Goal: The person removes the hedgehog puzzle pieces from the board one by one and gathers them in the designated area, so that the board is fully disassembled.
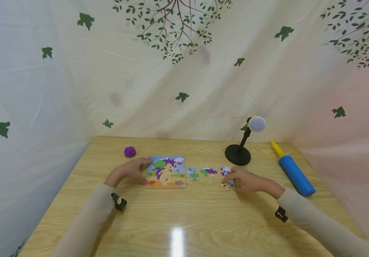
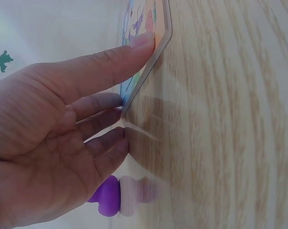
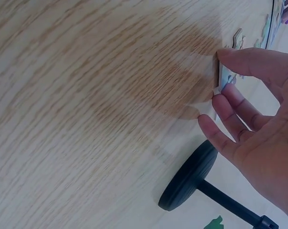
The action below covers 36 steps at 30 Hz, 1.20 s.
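A puzzle board point(image 1: 166, 172) with a purple hedgehog picture lies flat on the table in the head view. My left hand point(image 1: 132, 169) is at its left side, the thumb on its near corner and the fingertips at the far corner. In the left wrist view the fingers point(image 2: 101, 109) of this hand are nearly straight. To the right lie loose puzzle pieces, among them a blue-green one point(image 1: 193, 173) and a purple-green one point(image 1: 209, 172). My right hand point(image 1: 248, 180) pinches the rightmost puzzle piece point(image 1: 230, 185) between thumb and fingertips. Another piece point(image 1: 224, 171) lies just behind it.
Behind the right hand stands a black round-based stand point(image 1: 238, 154) with a pale disc head. A blue pump point(image 1: 297, 175) with a yellow nozzle lies at the right. A small purple object point(image 1: 130, 152) sits behind the left hand. Leaf-printed cloth point(image 1: 158, 107) hangs along the table's back edge.
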{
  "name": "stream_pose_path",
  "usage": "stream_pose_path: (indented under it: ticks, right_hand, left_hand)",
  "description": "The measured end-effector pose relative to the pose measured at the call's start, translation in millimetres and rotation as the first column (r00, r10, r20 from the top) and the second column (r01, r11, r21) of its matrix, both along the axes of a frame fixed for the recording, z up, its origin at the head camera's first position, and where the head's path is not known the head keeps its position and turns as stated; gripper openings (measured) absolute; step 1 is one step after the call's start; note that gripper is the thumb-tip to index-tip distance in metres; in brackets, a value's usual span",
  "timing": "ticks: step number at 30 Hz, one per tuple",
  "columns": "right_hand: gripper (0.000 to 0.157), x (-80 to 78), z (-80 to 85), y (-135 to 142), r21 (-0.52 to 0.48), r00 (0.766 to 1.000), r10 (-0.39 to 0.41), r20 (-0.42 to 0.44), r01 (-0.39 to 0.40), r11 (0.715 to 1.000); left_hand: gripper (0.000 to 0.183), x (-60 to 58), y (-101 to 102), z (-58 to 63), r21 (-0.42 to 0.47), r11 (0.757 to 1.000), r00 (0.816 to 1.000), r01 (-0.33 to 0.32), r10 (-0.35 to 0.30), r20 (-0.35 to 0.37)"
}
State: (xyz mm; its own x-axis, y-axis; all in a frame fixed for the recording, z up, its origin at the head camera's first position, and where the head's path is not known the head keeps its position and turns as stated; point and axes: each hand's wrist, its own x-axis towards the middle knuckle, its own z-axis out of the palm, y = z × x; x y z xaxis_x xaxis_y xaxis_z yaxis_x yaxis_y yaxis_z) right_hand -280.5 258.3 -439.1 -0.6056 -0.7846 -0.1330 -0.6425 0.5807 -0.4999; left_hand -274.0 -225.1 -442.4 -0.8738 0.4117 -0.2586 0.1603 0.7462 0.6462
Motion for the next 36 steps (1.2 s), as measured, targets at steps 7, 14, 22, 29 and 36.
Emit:
stream_pose_path:
  ticks: [7, 14, 22, 29, 36]
  right_hand:
    - [0.047, 1.4, 1.9, -1.2, -0.023, 0.999, 0.015, -0.029, -0.016, 1.0]
    - [0.041, -4.3, 9.1, -14.6, -0.078, 0.998, 0.008, -0.061, -0.013, 0.997]
    - [0.037, -14.8, 12.6, -61.8, -0.124, 0.999, -0.024, -0.045, 0.018, 0.992]
    - [0.042, -20.2, 15.8, -122.2, -0.151, 0.997, -0.029, -0.065, 0.019, 0.988]
    - [0.049, -26.0, 14.5, -176.8, -0.14, 0.998, 0.004, -0.058, -0.012, 0.99]
  left_hand:
    - [0.096, -0.5, -0.1, -0.7, -0.002, 1.0, 1.0, 0.001, -0.001, 0.001]
    - [0.096, -0.4, -1.5, -0.5, 0.003, 1.0, 1.0, 0.002, -0.002, 0.004]
    - [0.097, -0.4, -1.1, -0.2, 0.009, 1.0, 1.0, -0.001, 0.001, 0.004]
    - [0.097, 0.3, -1.2, 1.3, 0.007, 1.0, 1.0, 0.004, -0.004, -0.003]
    - [0.098, -1.3, -1.1, -2.5, -0.001, 1.0, 1.0, -0.001, 0.001, 0.009]
